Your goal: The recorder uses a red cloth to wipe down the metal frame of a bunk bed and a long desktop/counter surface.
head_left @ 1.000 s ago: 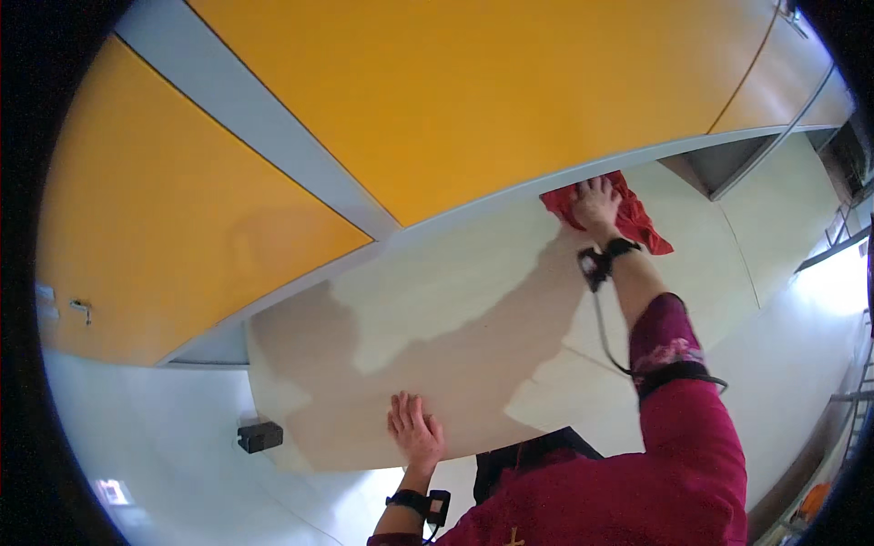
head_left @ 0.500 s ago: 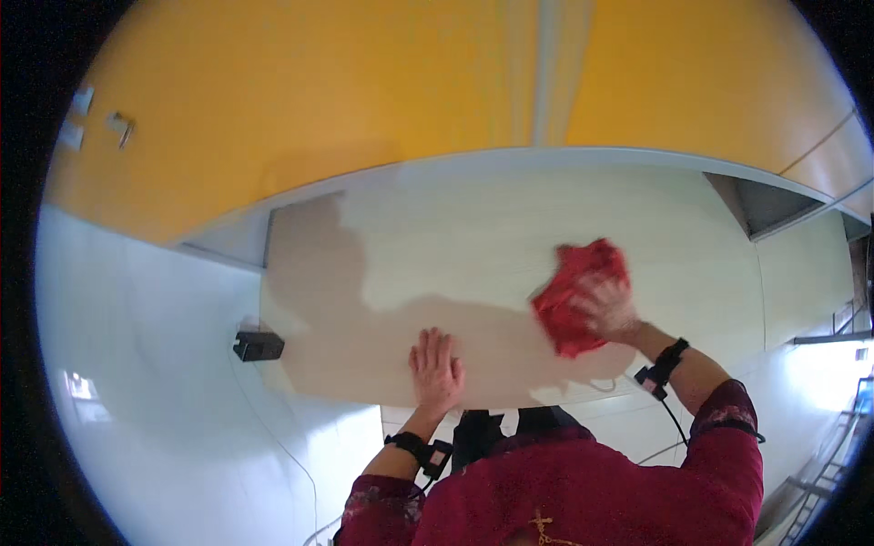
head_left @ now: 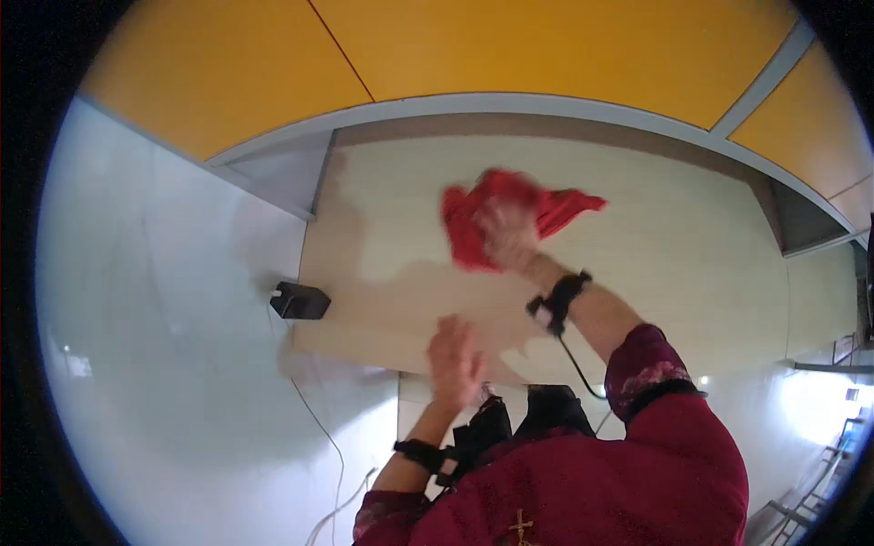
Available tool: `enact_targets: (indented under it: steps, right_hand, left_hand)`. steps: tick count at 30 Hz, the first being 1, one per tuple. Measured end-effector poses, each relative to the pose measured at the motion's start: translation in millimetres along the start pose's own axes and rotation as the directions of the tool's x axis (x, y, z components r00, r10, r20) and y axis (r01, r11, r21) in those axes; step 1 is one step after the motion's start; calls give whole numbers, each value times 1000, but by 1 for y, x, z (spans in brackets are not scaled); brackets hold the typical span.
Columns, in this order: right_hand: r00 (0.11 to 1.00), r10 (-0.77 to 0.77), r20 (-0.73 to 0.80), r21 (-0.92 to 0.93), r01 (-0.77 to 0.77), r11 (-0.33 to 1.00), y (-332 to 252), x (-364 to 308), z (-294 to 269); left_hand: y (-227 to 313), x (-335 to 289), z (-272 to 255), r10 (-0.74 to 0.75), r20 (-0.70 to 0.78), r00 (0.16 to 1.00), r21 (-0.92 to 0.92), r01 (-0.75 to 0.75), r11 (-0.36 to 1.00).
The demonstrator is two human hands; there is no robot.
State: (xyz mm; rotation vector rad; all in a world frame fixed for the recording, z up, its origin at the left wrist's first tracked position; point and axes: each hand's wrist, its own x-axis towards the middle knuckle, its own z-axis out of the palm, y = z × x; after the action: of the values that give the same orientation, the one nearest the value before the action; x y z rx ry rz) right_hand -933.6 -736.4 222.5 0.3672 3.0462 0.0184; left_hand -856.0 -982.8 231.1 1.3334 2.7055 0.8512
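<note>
A crumpled red cloth (head_left: 469,223) lies spread on the pale tabletop (head_left: 665,246), left of the middle and toward the far side. My right hand (head_left: 508,232) presses down on it, palm over the fabric; motion blurs the fingers. One corner of the cloth trails off to the right of the hand. At the table's near edge, my left hand (head_left: 455,364) has its fingers stretched out and holds nothing. It is slightly blurred, and whether it touches the tabletop I cannot tell.
Along the far side runs a partition with yellow panels (head_left: 546,55) and a grey rail. A small black box (head_left: 300,301) stands by the table's left edge. White cables (head_left: 341,464) trail below it at the left. Metal racks (head_left: 824,482) stand at the lower right.
My right hand has swept the red cloth leftward and farther from me. My left hand, flat on the tabletop before, is now at the near edge. The view has shifted as well.
</note>
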Motion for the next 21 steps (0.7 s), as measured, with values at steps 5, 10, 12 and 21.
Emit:
enact_targets:
  steps: [5,10,12,21]
  right_hand:
    - [856,-496,-144,325,514,793,-18,-110,7]
    - [988,-99,-121,99,111,989,41,-95,18]
    - [990,9,-139,38,-4,999,54,-52,20]
    - [996,90,-6,42,-89,995,-76,85,-5]
  left_hand:
    - [-95,-42,-51,-270,-57,961,220,275,936]
    - [-105,-47,-39,-351,-74,933,316,356,880]
    - [-105,-47,-37,-393,-78,916,329,396,857]
    - [-100,-41,-44,-432,-3,902,325,409,852]
